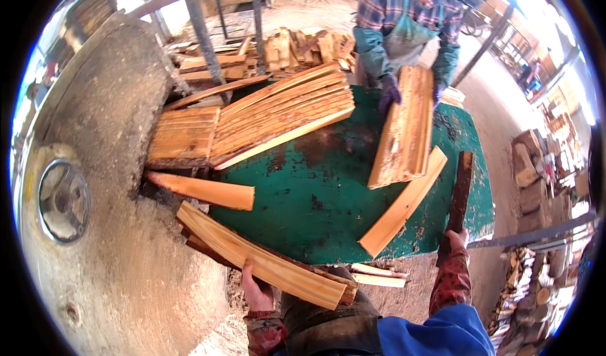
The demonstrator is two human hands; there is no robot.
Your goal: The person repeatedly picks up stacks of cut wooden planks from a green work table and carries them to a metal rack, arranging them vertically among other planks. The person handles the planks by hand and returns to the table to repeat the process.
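Observation:
My left hand point(257, 289) is closed on the near edge of a long pale wooden board point(262, 255). A second piece with dark bark lies under this board, so I cannot tell whether the hand grips both. The board slants across the near left edge of the green table point(297, 220). At the table's right side, my right hand point(457, 239) is wrapped round the near end of a narrow, dark bark-covered wood strip point(461, 189). Left of that strip, a loose pale slat point(404, 203) rests on the green surface.
Across the table a gloved co-worker point(404, 37) holds a stack of boards point(404, 125). A large board bundle point(284, 116) lies at the table's far left, beside a big worn machine housing point(101, 91). Short slats point(379, 275) lie below the near edge; split logs point(530, 166) are piled right.

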